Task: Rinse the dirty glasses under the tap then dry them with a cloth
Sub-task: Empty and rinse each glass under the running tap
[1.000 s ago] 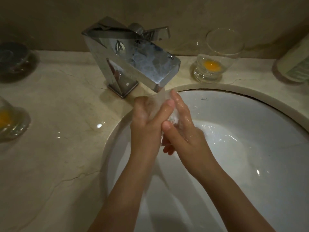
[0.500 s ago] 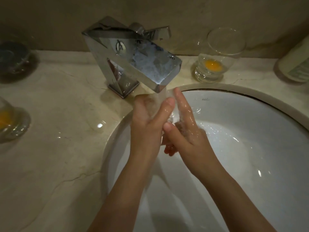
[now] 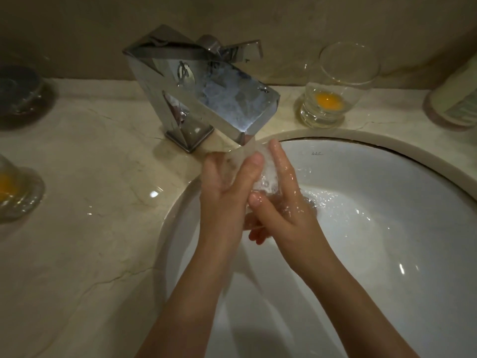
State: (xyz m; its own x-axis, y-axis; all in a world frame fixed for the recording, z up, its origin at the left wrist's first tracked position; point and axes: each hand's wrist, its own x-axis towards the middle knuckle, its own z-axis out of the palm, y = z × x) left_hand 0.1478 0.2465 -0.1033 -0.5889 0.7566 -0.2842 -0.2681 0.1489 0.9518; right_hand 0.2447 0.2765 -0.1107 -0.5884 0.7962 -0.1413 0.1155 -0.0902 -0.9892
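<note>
A clear glass [image 3: 263, 174] is held under the chrome tap [image 3: 206, 94], and water runs over it into the white sink [image 3: 387, 202]. My left hand [image 3: 224, 187] grips the glass from the left, thumb across its front. My right hand [image 3: 281, 202] holds it from the right, thumb on its lower part and fingers straight along its side. Much of the glass is hidden by both hands and the foaming water. A second glass [image 3: 335, 86] with a yellow-orange residue stands on the counter behind the sink. A third such glass [image 3: 13, 189] sits at the left edge.
The marble counter [image 3: 90, 228] surrounds the sink. A dark round dish [image 3: 20, 94] sits at the back left. A pale bottle or container [image 3: 456, 99] stands at the right edge against the wall.
Both hands stay under the tap with the glass. My right fingers have stretched a little further up along it, and the water splashes differently.
</note>
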